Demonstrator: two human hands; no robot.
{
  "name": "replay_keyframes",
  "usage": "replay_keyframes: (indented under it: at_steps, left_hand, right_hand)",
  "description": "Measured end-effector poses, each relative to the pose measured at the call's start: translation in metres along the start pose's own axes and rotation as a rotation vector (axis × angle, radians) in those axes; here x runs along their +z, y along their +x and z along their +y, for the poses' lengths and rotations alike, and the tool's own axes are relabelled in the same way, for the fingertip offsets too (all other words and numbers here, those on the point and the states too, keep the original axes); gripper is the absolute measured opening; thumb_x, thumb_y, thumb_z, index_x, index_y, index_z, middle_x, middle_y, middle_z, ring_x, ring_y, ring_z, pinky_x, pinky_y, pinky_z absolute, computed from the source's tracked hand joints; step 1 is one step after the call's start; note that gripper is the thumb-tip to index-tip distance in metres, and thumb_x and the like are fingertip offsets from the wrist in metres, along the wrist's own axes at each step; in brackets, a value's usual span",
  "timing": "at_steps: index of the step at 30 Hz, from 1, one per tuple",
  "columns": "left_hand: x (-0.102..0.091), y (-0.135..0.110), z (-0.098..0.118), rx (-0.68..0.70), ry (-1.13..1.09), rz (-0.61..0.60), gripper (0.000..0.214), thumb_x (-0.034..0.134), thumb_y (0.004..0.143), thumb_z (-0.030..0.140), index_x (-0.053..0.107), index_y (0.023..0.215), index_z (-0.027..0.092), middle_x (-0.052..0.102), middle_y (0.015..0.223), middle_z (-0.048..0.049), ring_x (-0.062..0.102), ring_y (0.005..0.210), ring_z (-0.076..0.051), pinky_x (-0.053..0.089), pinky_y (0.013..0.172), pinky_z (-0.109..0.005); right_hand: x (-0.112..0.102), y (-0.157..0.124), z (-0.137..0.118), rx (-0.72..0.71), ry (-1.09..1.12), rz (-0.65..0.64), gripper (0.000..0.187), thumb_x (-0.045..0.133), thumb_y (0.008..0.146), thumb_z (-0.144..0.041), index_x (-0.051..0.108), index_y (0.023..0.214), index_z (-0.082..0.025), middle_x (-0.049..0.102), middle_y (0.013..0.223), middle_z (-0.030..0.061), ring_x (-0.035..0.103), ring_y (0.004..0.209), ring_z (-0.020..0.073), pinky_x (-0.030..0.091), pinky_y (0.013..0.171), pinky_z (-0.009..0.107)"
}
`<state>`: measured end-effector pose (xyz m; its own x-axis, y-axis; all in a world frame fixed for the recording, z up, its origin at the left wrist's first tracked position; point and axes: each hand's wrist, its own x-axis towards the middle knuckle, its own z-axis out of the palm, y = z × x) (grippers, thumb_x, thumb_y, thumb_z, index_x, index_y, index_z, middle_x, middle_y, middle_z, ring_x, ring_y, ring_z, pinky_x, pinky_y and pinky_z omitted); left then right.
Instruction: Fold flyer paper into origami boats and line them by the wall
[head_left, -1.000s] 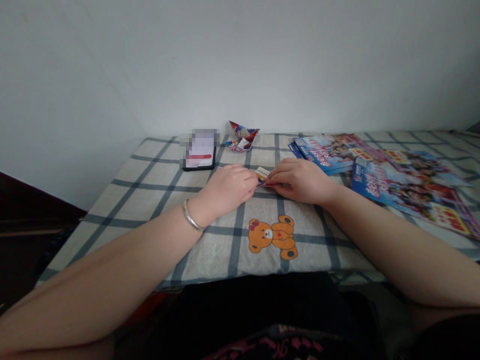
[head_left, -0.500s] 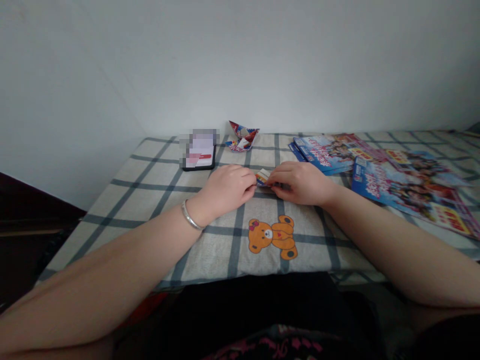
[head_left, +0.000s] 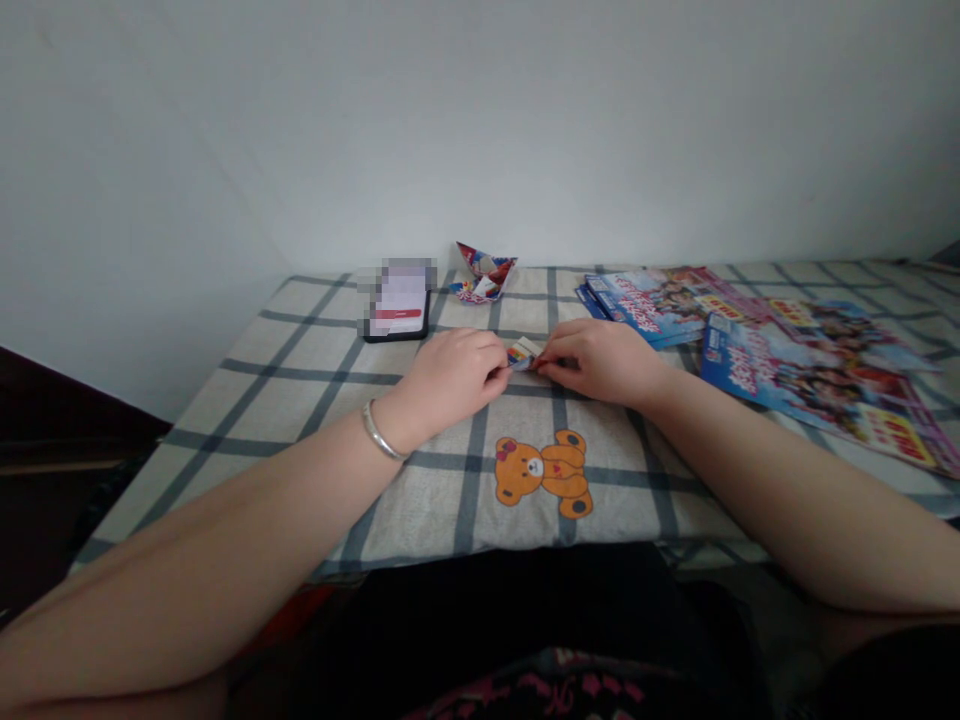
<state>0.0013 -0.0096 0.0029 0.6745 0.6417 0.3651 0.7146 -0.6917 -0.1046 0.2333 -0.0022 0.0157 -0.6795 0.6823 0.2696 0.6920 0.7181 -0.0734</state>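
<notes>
Between my two hands is a small piece of folded paper [head_left: 523, 351] with white, yellow, red and blue print. My left hand [head_left: 459, 372], with a silver bangle at the wrist, pinches its left end. The right end is pinched by my right hand [head_left: 600, 362]. Fingers on both sides cover much of the paper, so its full shape is hidden. Farther back, near the wall, stands a folded paper boat [head_left: 486, 275] of similar colourful printed paper.
A phone [head_left: 399, 305] with a lit screen lies behind my left hand. Several printed leaflets [head_left: 817, 385] are spread at the right. The checked tablecloth [head_left: 420, 500] carries a bear picture [head_left: 544, 474] near the front edge. A white wall [head_left: 525, 130] rises behind the table.
My fingers have shifted slightly on the folded paper, and a little more of its coloured print shows between them. Phone, boat and leaflets lie as before.
</notes>
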Motion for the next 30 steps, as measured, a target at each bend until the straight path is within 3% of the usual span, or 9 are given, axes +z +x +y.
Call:
replay_keyframes:
  at_steps: [7, 25, 30]
  left_hand:
    - [-0.0006, 0.0002, -0.0005, -0.022, 0.07, 0.046, 0.023, 0.057, 0.093, 0.028, 0.068, 0.077, 0.015, 0.069, 0.08, -0.0059, 0.065, 0.079, -0.021, 0.051, 0.073, -0.035]
    - [0.0001, -0.0007, 0.0, -0.124, 0.032, 0.018, 0.018, 0.059, 0.094, 0.029, 0.067, 0.086, 0.016, 0.07, 0.084, -0.0063, 0.065, 0.083, -0.024, 0.048, 0.075, -0.037]
    - [0.0007, 0.0002, 0.0005, -0.126, 0.014, 0.006, 0.017, 0.059, 0.094, 0.028, 0.067, 0.087, 0.016, 0.069, 0.085, -0.0062, 0.064, 0.084, -0.024, 0.047, 0.076, -0.037]
  right_hand:
    - [-0.0013, 0.0012, -0.0017, 0.1, -0.089, -0.016, 0.028, 0.058, 0.094, -0.037, 0.071, 0.078, -0.018, 0.07, 0.087, 0.0053, 0.062, 0.077, 0.0188, 0.035, 0.059, 0.031]
    - [0.0022, 0.0035, -0.005, 0.268, -0.023, 0.017, 0.022, 0.059, 0.094, -0.039, 0.066, 0.084, -0.021, 0.071, 0.082, 0.0025, 0.059, 0.072, 0.0169, 0.03, 0.059, 0.029]
    - [0.0028, 0.0038, -0.0058, 0.253, -0.016, 0.014, 0.021, 0.058, 0.095, -0.037, 0.065, 0.084, -0.02, 0.071, 0.085, 0.0035, 0.058, 0.074, 0.0171, 0.031, 0.06, 0.028]
